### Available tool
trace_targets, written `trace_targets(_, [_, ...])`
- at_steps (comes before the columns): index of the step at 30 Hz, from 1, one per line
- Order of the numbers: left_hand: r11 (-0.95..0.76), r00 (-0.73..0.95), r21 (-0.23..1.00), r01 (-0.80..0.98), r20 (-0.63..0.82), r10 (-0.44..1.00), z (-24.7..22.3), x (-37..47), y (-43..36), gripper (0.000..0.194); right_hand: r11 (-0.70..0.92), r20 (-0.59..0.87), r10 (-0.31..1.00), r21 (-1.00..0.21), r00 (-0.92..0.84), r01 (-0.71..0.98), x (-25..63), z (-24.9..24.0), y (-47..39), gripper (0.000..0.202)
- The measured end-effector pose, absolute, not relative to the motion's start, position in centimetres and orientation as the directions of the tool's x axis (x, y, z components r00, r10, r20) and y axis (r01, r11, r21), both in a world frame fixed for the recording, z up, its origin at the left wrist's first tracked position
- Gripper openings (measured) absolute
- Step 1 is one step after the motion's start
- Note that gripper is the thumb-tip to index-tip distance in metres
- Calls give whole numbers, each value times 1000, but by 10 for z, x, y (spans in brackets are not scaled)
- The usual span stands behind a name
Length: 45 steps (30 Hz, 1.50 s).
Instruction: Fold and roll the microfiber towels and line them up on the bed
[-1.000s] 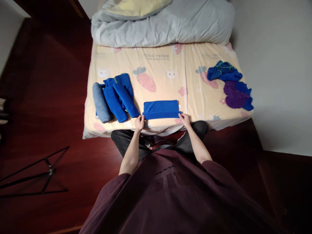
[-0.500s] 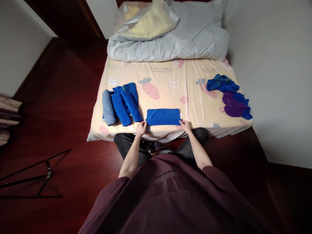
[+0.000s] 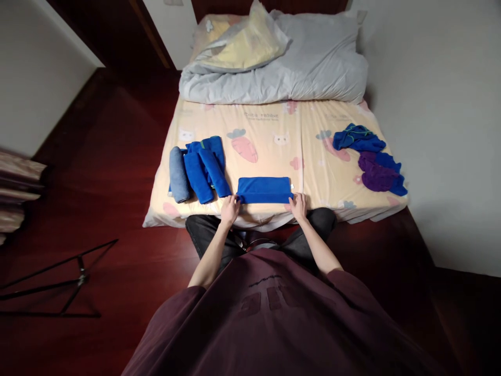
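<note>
A blue towel [image 3: 264, 189] lies flat on the bed in front of me, its near edge turned over in a narrow band and a small white tag at its right side. My left hand [image 3: 230, 210] pinches the near left corner of this band. At the opposite corner, my right hand [image 3: 299, 207] grips the band with closed fingers. Left of the towel are a grey rolled towel [image 3: 179, 175] and two blue rolled towels, the nearer one [image 3: 215, 172] close to my left hand. Behind these rolls lies more blue cloth [image 3: 215, 145] with a green edge.
Crumpled blue cloth [image 3: 358, 138] and purple cloth [image 3: 376, 173] lie at the bed's right side. A grey quilt [image 3: 313, 78] is bunched across the far end. Black tripod legs [image 3: 70, 282] stand on the floor at left; a wall [image 3: 438, 130] flanks the right.
Both hands have shifted their grip slightly at the towel's near corners, with the fingers now more curled over the band. The view has tilted up a little.
</note>
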State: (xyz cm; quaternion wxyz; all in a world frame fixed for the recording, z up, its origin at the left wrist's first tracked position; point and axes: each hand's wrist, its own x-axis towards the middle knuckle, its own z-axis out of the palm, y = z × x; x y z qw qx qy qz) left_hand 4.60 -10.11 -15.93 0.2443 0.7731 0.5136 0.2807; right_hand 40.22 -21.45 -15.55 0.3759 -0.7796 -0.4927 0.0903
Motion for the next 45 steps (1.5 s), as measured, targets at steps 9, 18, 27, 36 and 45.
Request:
trace_targets(9, [-620,657,557,552,167,735,-152,93,-120,52,111,188,982,-507,-16,855,361,-147,-219,51])
trace_targets(18, [-631,675,374,679,20,738,-151,96,-93,67,69,72,996,-384,-45,921,384,-153,-191,62])
trace_targets(27, [-656,730,418,628,-25,683,-149,80,-59,69,81,-48,992,-435,-113,897,410,-139,-163,69])
trace_targets(36, [-624,800,629,465,5,600,-149,49,-52,69,50,-150,978,-504,-144,862,423,-127,-176,57])
trace_targets(45, [-301,491,784,542,-5,871,-153,40,-54,54,-127,-104,992,-770,73,625,432,-145,-175,36])
